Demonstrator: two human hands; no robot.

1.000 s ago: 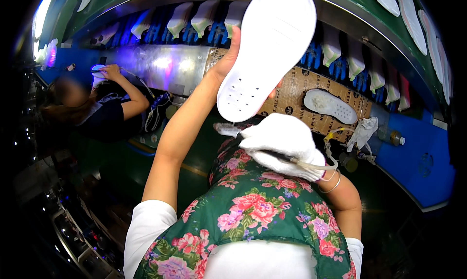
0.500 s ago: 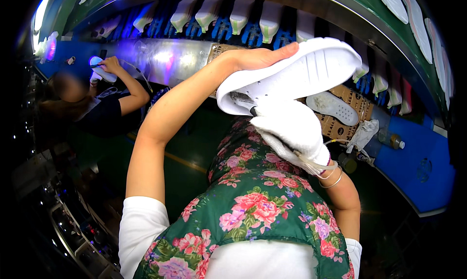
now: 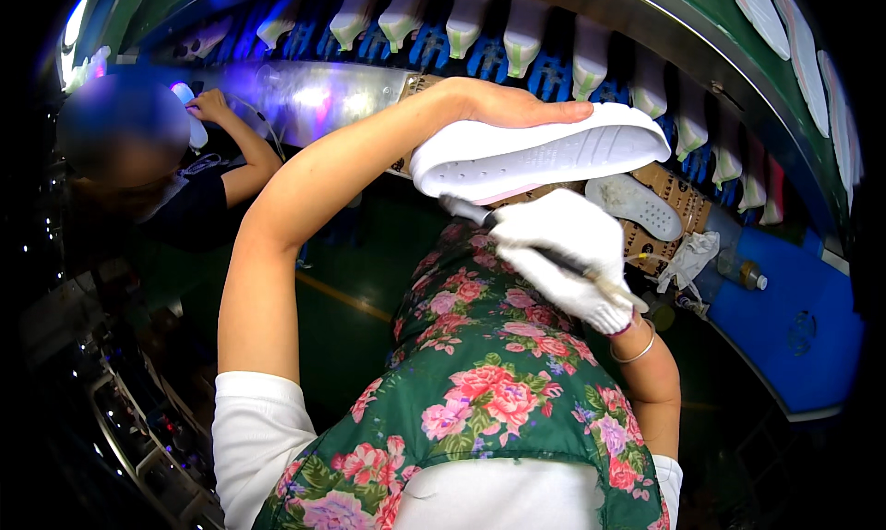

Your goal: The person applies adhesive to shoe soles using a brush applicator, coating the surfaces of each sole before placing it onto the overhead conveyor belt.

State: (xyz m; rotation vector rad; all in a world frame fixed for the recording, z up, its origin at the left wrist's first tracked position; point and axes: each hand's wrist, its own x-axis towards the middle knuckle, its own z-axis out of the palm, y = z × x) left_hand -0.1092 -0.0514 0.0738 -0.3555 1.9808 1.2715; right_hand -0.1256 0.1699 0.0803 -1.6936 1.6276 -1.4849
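A white shoe sole (image 3: 544, 156) is held up in front of me, tilted so its hollow inner side with small holes faces me. My bare left hand (image 3: 517, 107) grips it along the far upper edge, thumb lying on the rim. In a white knitted glove, my right hand (image 3: 568, 248) is closed around a dark-tipped brush (image 3: 466, 209). The brush's tip is at the sole's lower edge near its left end; whether it touches, I cannot tell. Its pale handle end sticks out by my wrist.
A grey-white insole (image 3: 635, 207) lies on printed cardboard (image 3: 678, 198). Beside it are a crumpled white cloth (image 3: 690, 258) and a bottle (image 3: 748, 276) near a blue surface (image 3: 784, 327). Several shoes hang on blue clamps (image 3: 551, 76) behind. A co-worker's hand (image 3: 210, 105) is at left.
The sole has tilted flatter and its right end has dropped. The brush has come out of the sole's hollow to its lower edge, and my right hand has shifted slightly.
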